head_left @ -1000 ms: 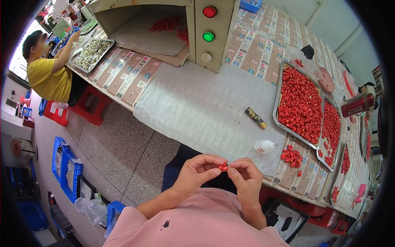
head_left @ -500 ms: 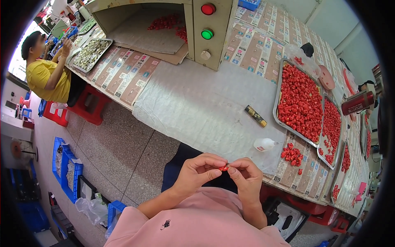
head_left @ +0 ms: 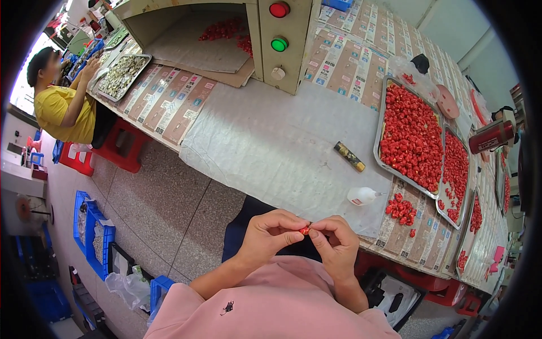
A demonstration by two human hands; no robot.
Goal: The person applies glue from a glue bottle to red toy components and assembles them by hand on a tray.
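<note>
Small red piece pinched between both hands

Red piece (head_left: 305,229) sits below the tabletop's near edge, over the lap, too small to tell its long axis or which way it points. Left hand (head_left: 270,234) and right hand (head_left: 337,243) both grip it, fingertips pressed together on it. Beyond, near that edge, lie a white squeeze bottle (head_left: 361,196) and a loose red pile (head_left: 400,208); a tray of red pieces (head_left: 411,135) stands farther right.

Small red piece (head_left: 305,229) pinched between fingertips, above lap, near table edge.

Co-worker's hand (head_left: 89,63) higher, near face.
</note>
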